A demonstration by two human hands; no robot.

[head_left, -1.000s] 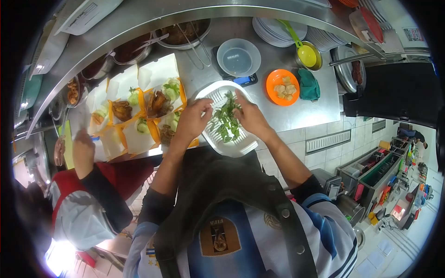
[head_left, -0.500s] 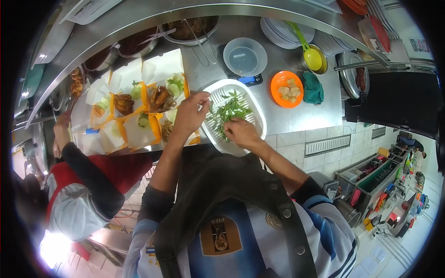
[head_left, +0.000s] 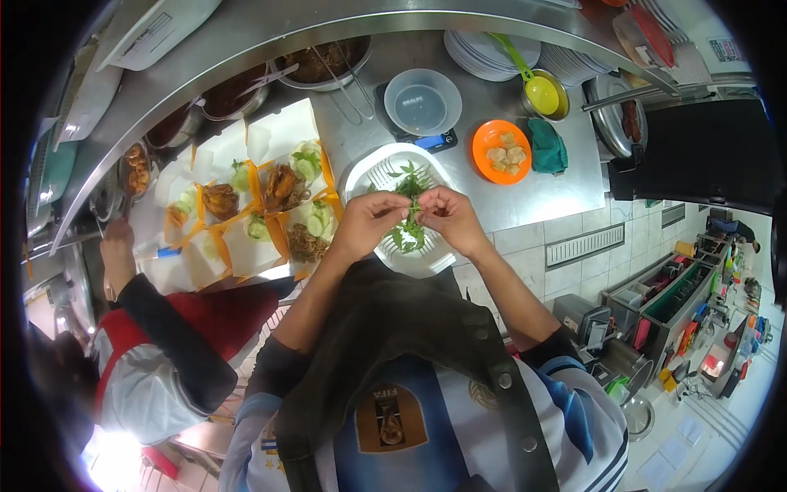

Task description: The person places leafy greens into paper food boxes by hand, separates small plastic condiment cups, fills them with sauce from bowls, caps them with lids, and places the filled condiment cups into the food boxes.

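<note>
we had our left hand (head_left: 366, 224) and right hand (head_left: 453, 221) close together over the white basket (head_left: 426, 264), each pinching green leaves (head_left: 407, 239) between thumb and fingertips, while more of them lay inside it. beyond that, we saw a clear bowl (head_left: 422, 102) on a scale (head_left: 430, 142). to the right, an orange plate (head_left: 480, 152) held pale chunks (head_left: 507, 156), and a metal bowl (head_left: 562, 104) held a yellow-green ladle (head_left: 542, 95). to the left, open white boxes (head_left: 283, 127) contained browned meat (head_left: 281, 185) and cucumber slices (head_left: 319, 216).
</note>
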